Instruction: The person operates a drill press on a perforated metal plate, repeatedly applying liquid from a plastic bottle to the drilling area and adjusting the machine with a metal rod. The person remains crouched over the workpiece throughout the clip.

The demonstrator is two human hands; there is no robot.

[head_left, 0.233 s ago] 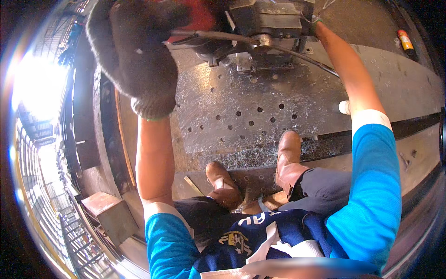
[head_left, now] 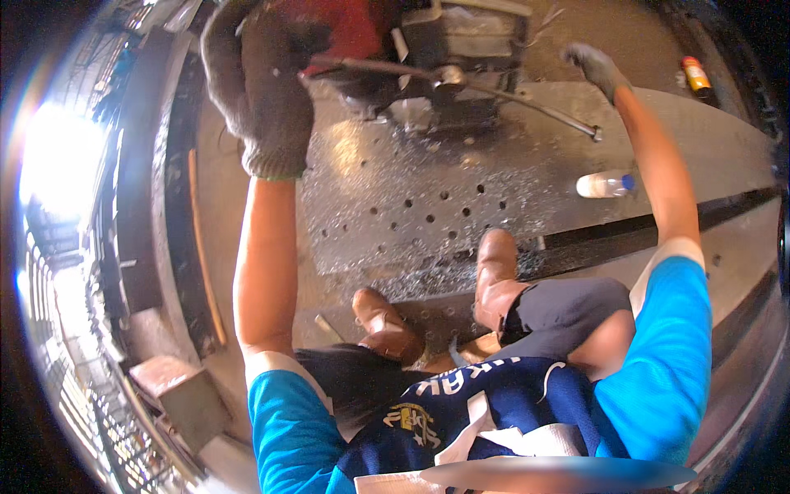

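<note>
Left hand (head_left: 267,82), in a grey knitted glove: positioned against the red housing, at the left end of a long, slim, round metal lever bar (head_left: 527,97). From where I stand, I cannot tell whether the fingers are clenched around the bar or only laid beside it. Right hand (head_left: 599,72), in a matching glove: released, fingers loosely bent, nothing visible in it, held beyond the bar's right end and apart from it.

The bar passes through a bright round metal hub on the front of a compact red and dark-grey metal machine (head_left: 481,45). It slopes down to the right and ends in a small knob. The machine stands at the far edge of a grey steel plate (head_left: 362,198), drilled with rows of round holes and strewn with shiny metal shavings.

A translucent white bottle with a blue cap (head_left: 602,185) lies on its side toward the plate's near edge, right of the holes. A brown leather right boot (head_left: 498,257) reaches the near edge. Beyond the plate's far right edge is a red, yellow and black cylindrical container (head_left: 696,76)
</note>
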